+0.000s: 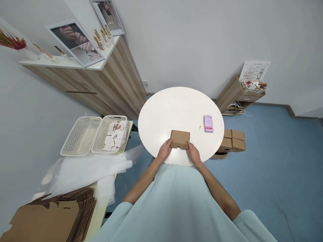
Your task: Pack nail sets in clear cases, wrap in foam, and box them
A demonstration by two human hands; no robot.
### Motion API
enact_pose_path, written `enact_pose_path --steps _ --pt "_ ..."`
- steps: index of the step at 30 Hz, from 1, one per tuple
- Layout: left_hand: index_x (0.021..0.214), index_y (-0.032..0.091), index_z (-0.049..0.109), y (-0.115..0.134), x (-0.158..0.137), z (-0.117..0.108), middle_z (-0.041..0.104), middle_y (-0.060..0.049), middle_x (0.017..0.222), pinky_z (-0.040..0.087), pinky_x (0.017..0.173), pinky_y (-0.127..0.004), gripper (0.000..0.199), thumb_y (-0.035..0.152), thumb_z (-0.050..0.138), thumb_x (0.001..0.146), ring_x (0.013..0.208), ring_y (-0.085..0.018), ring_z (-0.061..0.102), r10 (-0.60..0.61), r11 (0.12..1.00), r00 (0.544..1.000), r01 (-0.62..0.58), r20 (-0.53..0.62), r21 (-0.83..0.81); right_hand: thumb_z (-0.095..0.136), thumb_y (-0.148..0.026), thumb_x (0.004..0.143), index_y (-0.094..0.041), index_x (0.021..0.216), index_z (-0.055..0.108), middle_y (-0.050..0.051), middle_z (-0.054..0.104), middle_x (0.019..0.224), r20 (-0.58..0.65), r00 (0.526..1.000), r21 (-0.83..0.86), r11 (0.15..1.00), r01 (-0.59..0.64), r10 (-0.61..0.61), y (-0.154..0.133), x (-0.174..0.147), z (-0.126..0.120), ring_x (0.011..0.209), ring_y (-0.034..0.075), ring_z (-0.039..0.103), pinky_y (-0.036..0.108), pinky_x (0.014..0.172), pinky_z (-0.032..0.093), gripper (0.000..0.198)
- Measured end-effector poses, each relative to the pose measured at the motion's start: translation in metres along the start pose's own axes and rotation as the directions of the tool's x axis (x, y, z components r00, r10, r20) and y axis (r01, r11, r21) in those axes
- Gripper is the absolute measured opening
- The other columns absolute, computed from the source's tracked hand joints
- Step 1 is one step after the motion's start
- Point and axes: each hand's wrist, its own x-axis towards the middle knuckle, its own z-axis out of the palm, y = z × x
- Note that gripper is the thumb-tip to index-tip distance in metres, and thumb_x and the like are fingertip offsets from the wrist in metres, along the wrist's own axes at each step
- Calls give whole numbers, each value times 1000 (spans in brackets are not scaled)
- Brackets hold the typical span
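A closed brown cardboard box (pixel 180 138) is on the white round table (pixel 164 107), near its front edge. My left hand (pixel 165 150) grips the box at its left front corner. On the opposite corner, my right hand (pixel 193 153) holds it in the same way, fingers against the side. The box's underside is hidden, so I cannot tell whether it rests on the table or is slightly raised. To the right on the tabletop lies a blurred purple and pink rectangular item (pixel 208 123).
At left, a side table (pixel 99 208) bears two white baskets (pixel 81 136), one with cards, plus white sheets (pixel 83 171) and flat cardboard blanks (pixel 47 220). Brown boxes (pixel 234 140) are stacked on the floor at right. A wooden cabinet (pixel 121 74) and small shelf (pixel 228 92) stand behind.
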Motion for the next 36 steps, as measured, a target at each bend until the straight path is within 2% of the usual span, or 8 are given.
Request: enact_pose_path --steps 3,7,12,17,22,27,32,36 --pt "156 26 50 0 2 2 56 -13 149 45 118 -52 72 7 56 87 139 -31 54 5 1000 1000 -5 -28 -9 46 -8 94 -23 164 38 13 58 154 0 1000 -10 1000 -13 13 0 3 3 128 28 64 39 101 55 73" --pt "157 26 49 2 2 -1 57 -13 143 50 113 -49 71 8 56 89 130 -29 59 35 999 998 -34 -55 34 47 -11 95 -21 164 39 15 61 150 -20 1000 -4 1000 16 -16 0 6 0 126 29 65 41 101 55 70" --pt "152 28 57 17 -4 -15 64 -8 120 55 97 -41 59 15 58 94 106 -25 66 31 997 996 -25 -79 71 49 -17 98 -19 158 48 14 68 135 -52 999 34 999 13 -12 -5 4 -20 116 28 68 38 94 55 60" --pt "145 27 65 44 -1 -32 69 -8 104 53 90 -39 46 25 57 100 94 -27 68 -43 996 989 54 -141 71 52 -15 96 -17 140 66 12 77 115 -54 998 75 997 -33 38 -21 7 -52 100 28 72 35 87 52 47" --pt "121 27 76 59 16 -43 74 -8 92 51 88 -39 28 38 57 103 92 -30 69 -143 982 987 151 -77 113 55 -23 98 -22 116 78 8 79 86 19 990 86 987 -139 138 -31 20 -67 84 28 74 33 74 47 29" --pt "103 23 78 65 25 -49 74 -11 95 49 84 -37 24 38 60 101 90 -30 69 -185 960 980 196 -77 197 59 -29 100 -18 118 76 12 79 88 -12 974 92 970 -226 228 -36 33 -68 85 28 73 32 72 46 28" --pt "104 23 78 68 28 -47 73 -12 97 48 80 -36 25 41 61 100 89 -29 68 -210 939 968 239 -136 247 61 -26 97 -16 99 77 14 77 92 -63 972 58 973 -222 226 -40 43 -68 85 27 71 32 70 44 18" --pt "103 25 80 67 33 -45 71 -12 95 48 79 -36 28 46 61 99 91 -30 67 -234 935 959 266 -156 234 62 -25 95 -16 93 78 16 76 97 -90 972 39 976 -213 216 -39 49 -66 85 26 70 32 71 44 19"
